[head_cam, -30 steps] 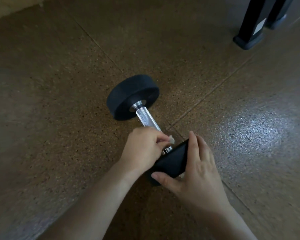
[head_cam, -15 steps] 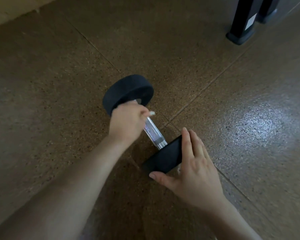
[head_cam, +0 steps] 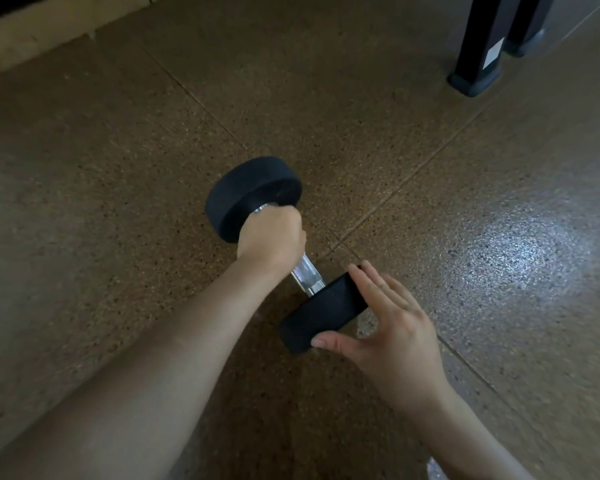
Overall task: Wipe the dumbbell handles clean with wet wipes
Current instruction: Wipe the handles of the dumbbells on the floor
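A dumbbell with two round black weights lies on the brown speckled floor; its far weight (head_cam: pixel 250 195) is up and left, its near weight (head_cam: pixel 323 311) lower right. My left hand (head_cam: pixel 272 237) grips the far end of the chrome handle (head_cam: pixel 307 275), right against the far weight. The wet wipe is hidden inside that fist. My right hand (head_cam: pixel 385 327) rests on the near weight, fingers straight along its top and thumb against its lower edge.
Two black equipment legs (head_cam: pixel 478 50) with rubber feet stand at the top right. A pale wall base (head_cam: pixel 32 39) runs along the top left. Floor tile seams cross under the dumbbell; a bright glare patch lies at right.
My left hand has slid along the handle from the near weight up to the far weight. The white wipe tip that showed earlier is now hidden. My right hand stays on the near weight.
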Available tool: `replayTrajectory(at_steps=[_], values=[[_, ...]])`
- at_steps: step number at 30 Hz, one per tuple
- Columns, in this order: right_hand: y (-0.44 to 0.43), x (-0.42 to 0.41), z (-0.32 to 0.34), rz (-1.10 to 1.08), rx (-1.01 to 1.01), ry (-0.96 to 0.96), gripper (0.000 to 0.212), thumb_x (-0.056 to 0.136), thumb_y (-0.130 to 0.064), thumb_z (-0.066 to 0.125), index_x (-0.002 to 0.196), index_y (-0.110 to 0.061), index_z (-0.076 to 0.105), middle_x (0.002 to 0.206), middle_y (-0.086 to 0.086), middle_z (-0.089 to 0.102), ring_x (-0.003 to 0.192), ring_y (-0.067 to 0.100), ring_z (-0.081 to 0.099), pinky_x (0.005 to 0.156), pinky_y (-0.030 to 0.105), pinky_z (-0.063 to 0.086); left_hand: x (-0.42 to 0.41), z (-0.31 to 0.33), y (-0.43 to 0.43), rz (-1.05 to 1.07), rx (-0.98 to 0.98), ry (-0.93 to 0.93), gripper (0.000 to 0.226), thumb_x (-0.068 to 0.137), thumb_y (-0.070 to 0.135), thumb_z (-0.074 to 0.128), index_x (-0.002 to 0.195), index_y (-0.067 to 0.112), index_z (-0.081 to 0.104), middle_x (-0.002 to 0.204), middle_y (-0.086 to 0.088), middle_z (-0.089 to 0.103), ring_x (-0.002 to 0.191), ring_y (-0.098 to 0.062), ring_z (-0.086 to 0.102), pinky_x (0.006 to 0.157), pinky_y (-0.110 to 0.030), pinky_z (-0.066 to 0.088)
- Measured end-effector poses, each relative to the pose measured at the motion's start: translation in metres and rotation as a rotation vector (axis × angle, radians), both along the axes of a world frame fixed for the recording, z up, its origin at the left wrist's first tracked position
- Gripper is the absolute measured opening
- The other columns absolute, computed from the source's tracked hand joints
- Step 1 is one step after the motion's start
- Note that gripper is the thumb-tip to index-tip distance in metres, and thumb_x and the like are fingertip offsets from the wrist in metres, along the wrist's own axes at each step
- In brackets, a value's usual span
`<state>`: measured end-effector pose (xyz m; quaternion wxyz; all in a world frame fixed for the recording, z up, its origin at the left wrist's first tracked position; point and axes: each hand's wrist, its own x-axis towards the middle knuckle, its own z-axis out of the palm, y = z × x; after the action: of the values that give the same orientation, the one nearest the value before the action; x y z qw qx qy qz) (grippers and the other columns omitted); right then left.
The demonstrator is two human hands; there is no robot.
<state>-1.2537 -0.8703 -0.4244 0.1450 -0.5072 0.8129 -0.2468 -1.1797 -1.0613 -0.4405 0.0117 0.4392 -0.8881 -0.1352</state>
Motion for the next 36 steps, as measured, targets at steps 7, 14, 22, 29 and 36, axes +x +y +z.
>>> replayTrajectory(at_steps=[7, 14, 22, 29, 36], values=[[0.003, 0.019, 0.000, 0.203, -0.121, 0.163, 0.071, 0.060, -0.048, 0.084, 0.121, -0.016, 0.067, 0.127, 0.003, 0.064, 0.112, 0.023, 0.058, 0.101, 0.029, 0.044, 0.018, 0.012, 0.004, -0.082, 0.075, -0.190, 0.013, 0.091, 0.024, 0.063, 0.091, 0.013, 0.070, 0.078, -0.003, 0.065, 0.076, -0.022, 0.064, 0.068, -0.038, 0.057], [0.003, 0.048, 0.002, 0.377, -0.132, 0.211, 0.047, 0.074, -0.044, 0.070, 0.115, -0.021, 0.069, 0.127, -0.007, 0.064, 0.112, 0.016, 0.058, 0.084, 0.037, 0.055, 0.061, 0.029, 0.025, -0.042, 0.483, -0.070, 0.008, 0.088, 0.030, 0.068, 0.088, 0.026, 0.075, 0.083, 0.011, 0.068, 0.079, -0.003, 0.062, 0.075, -0.029, 0.055], [-0.017, 0.066, 0.036, 0.217, -0.076, -0.176, 0.015, 0.084, -0.027, 0.071, 0.098, -0.032, 0.073, 0.101, -0.022, 0.070, 0.093, 0.000, 0.063, 0.079, 0.024, 0.054, 0.129, 0.053, 0.015, 0.034, 0.347, -0.207, 0.011, 0.090, 0.033, 0.063, 0.084, 0.026, 0.069, 0.075, 0.009, 0.066, 0.071, -0.004, 0.063, 0.070, -0.029, 0.056], [-0.063, 0.066, 0.135, -0.145, 0.355, -1.324, 0.055, 0.071, -0.035, 0.070, 0.124, -0.028, 0.059, 0.115, -0.003, 0.070, 0.105, 0.018, 0.067, 0.086, 0.037, 0.054, 0.166, 0.132, 0.023, 0.564, 1.312, 0.761, 0.016, 0.094, 0.020, 0.060, 0.097, 0.008, 0.070, 0.059, 0.003, 0.051, 0.047, -0.005, 0.041, 0.042, -0.015, 0.030], [-0.087, 0.124, 0.300, -0.204, 0.195, -1.226, 0.020, 0.080, -0.016, 0.073, 0.099, -0.011, 0.070, 0.090, 0.004, 0.074, 0.083, 0.013, 0.070, 0.068, 0.026, 0.051, 0.198, 0.300, 0.063, 0.833, 1.469, 1.239, 0.014, 0.093, 0.022, 0.056, 0.085, 0.013, 0.063, 0.061, -0.001, 0.047, 0.046, -0.007, 0.039, 0.040, -0.015, 0.028]])
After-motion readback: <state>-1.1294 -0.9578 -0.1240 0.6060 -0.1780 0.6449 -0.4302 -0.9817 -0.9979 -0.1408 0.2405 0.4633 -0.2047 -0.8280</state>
